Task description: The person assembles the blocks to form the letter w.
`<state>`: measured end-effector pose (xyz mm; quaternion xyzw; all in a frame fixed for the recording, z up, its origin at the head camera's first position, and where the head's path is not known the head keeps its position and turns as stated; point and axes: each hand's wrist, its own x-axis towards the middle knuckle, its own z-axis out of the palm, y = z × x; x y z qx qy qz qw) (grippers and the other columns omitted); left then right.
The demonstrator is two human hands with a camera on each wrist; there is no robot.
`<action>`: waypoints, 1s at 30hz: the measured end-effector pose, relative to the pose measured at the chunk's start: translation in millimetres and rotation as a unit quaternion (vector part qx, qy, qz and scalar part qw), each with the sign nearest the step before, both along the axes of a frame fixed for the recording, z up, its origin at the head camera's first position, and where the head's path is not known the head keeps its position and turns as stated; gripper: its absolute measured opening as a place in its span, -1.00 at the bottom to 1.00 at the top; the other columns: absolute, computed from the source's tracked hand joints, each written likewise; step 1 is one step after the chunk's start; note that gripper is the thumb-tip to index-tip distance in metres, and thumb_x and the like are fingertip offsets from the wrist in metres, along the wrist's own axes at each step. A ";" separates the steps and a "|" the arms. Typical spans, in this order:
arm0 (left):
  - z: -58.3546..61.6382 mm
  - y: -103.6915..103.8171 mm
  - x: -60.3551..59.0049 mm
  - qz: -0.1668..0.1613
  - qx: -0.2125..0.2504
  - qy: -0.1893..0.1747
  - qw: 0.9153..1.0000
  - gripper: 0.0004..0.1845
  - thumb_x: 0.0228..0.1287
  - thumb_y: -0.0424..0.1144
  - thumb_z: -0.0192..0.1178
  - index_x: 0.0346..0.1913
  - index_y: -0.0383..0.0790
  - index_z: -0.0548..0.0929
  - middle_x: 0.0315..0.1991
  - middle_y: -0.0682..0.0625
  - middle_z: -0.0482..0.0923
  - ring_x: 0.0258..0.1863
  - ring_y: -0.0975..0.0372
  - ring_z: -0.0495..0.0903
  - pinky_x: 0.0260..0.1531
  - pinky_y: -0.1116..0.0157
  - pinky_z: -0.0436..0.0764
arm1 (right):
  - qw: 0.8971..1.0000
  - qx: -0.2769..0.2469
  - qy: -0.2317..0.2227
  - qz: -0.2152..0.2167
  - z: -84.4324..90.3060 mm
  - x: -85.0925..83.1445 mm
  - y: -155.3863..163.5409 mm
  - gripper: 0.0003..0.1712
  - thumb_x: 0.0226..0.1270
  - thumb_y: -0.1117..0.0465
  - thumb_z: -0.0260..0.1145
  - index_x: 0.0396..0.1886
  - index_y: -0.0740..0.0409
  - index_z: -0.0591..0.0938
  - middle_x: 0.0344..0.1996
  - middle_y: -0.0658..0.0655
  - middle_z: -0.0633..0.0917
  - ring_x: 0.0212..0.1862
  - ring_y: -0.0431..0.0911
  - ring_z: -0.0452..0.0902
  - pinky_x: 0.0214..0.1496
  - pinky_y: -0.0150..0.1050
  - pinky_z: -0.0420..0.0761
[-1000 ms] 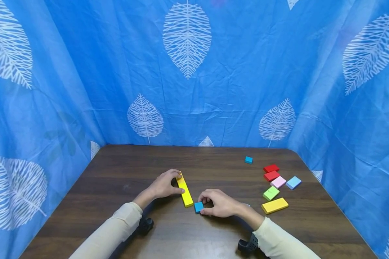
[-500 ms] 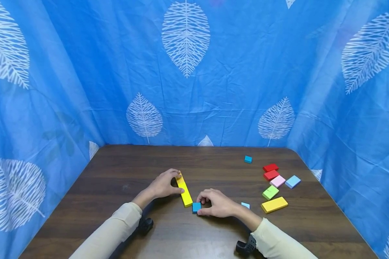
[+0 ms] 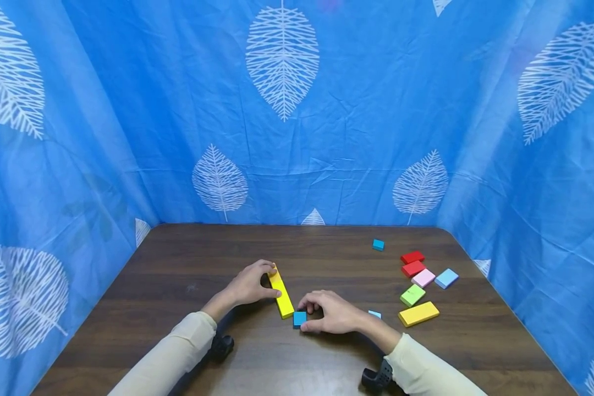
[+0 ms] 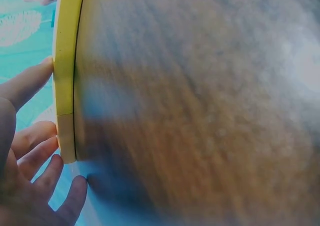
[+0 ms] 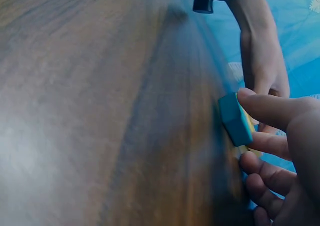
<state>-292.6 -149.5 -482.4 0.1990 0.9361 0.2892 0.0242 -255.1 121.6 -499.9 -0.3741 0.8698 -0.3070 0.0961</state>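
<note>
The left hand (image 3: 247, 286) lies on the dark wooden table (image 3: 178, 258), thumb and forefinger curled round the long yellow block (image 3: 281, 293) near the table's middle. Just right, the right hand (image 3: 329, 312) pinches a small blue square block (image 3: 299, 318) that touches the yellow block's near end. Bare wood spreads left and forward. Further right lie loose coloured blocks (image 3: 418, 283), well apart from both hands.
</note>
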 end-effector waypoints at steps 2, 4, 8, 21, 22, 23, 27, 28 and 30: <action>0.3 0.1 0.3 0.000 -0.003 -0.001 1.000 -0.32 0.15 -0.06 0.58 0.28 -0.29 0.63 0.32 -0.13 0.50 0.23 -0.02 0.52 0.20 0.01 0.57 | 1.000 -0.009 -0.007 0.010 2.1 -1.0 2.0 -0.59 0.36 -0.08 0.48 0.08 -0.02 0.66 -0.25 -0.15 0.58 -0.19 -0.24 0.47 -0.11 -0.30 0.51; 0.6 0.4 0.5 0.000 -0.004 0.000 1.000 -0.31 0.15 -0.07 0.58 0.29 -0.30 0.62 0.33 -0.13 0.50 0.23 -0.02 0.51 0.19 0.01 0.57 | 1.000 -0.015 -0.012 0.016 4.4 -1.4 5.1 -0.58 0.38 -0.06 0.47 0.11 0.01 0.66 -0.23 -0.13 0.60 -0.17 -0.25 0.49 -0.10 -0.30 0.53; 1.6 0.6 0.7 0.000 -0.003 0.000 1.000 -0.32 0.16 -0.08 0.57 0.29 -0.31 0.62 0.33 -0.14 0.49 0.23 -0.01 0.52 0.18 0.03 0.58 | 1.000 -0.021 0.003 0.001 10.6 -1.5 13.5 -0.60 0.39 -0.02 0.48 0.11 0.04 0.68 -0.18 -0.13 0.63 -0.14 -0.24 0.53 -0.04 -0.26 0.58; 5.5 -0.4 0.3 0.001 -0.003 -0.010 1.000 -0.36 0.16 -0.08 0.57 0.25 -0.29 0.65 0.34 -0.16 0.48 0.24 -0.03 0.51 0.20 0.01 0.57 | 0.997 -0.035 0.063 -0.042 28.4 -5.5 58.0 -0.64 0.38 0.10 0.49 0.09 0.13 0.70 -0.12 -0.01 0.69 -0.09 -0.07 0.58 0.00 -0.08 0.64; 5.6 -0.2 0.3 0.001 -0.003 -0.010 1.000 -0.36 0.16 -0.08 0.58 0.25 -0.29 0.65 0.33 -0.16 0.49 0.24 -0.03 0.51 0.20 0.01 0.57 | 0.996 -0.036 0.062 -0.043 28.8 -5.4 60.8 -0.63 0.39 0.09 0.48 0.09 0.13 0.70 -0.11 0.00 0.69 -0.09 -0.06 0.59 0.00 -0.07 0.64; 5.8 0.0 0.5 0.002 -0.003 -0.010 1.000 -0.36 0.16 -0.08 0.58 0.25 -0.29 0.65 0.33 -0.16 0.49 0.24 -0.03 0.51 0.20 0.01 0.57 | 0.996 -0.037 0.061 -0.045 29.3 -5.2 63.4 -0.63 0.39 0.09 0.48 0.09 0.13 0.70 -0.11 0.01 0.70 -0.08 -0.05 0.59 0.00 -0.06 0.64; 6.6 0.5 0.4 0.001 -0.003 -0.010 1.000 -0.35 0.16 -0.08 0.58 0.26 -0.29 0.64 0.33 -0.15 0.49 0.23 -0.03 0.52 0.18 0.01 0.58 | 0.996 -0.039 0.057 -0.054 32.6 -3.5 74.2 -0.64 0.40 0.08 0.48 0.09 0.14 0.70 -0.08 0.04 0.71 -0.08 -0.02 0.60 0.01 -0.03 0.65; 6.9 0.5 0.5 0.000 -0.003 -0.010 1.000 -0.35 0.16 -0.08 0.58 0.26 -0.29 0.64 0.33 -0.15 0.48 0.23 -0.03 0.52 0.18 0.02 0.58 | 0.996 -0.038 0.056 -0.057 33.6 -3.1 77.1 -0.64 0.40 0.08 0.47 0.08 0.14 0.70 -0.08 0.04 0.71 -0.08 -0.01 0.59 0.00 -0.02 0.64; 7.4 0.4 0.6 -0.001 0.000 -0.013 1.000 -0.35 0.16 -0.09 0.57 0.27 -0.30 0.64 0.34 -0.15 0.48 0.23 -0.03 0.51 0.19 0.02 0.58 | 0.996 -0.036 0.056 -0.062 35.7 -2.4 83.3 -0.66 0.40 0.09 0.47 0.08 0.13 0.70 -0.08 0.04 0.70 -0.08 0.00 0.59 -0.01 -0.01 0.64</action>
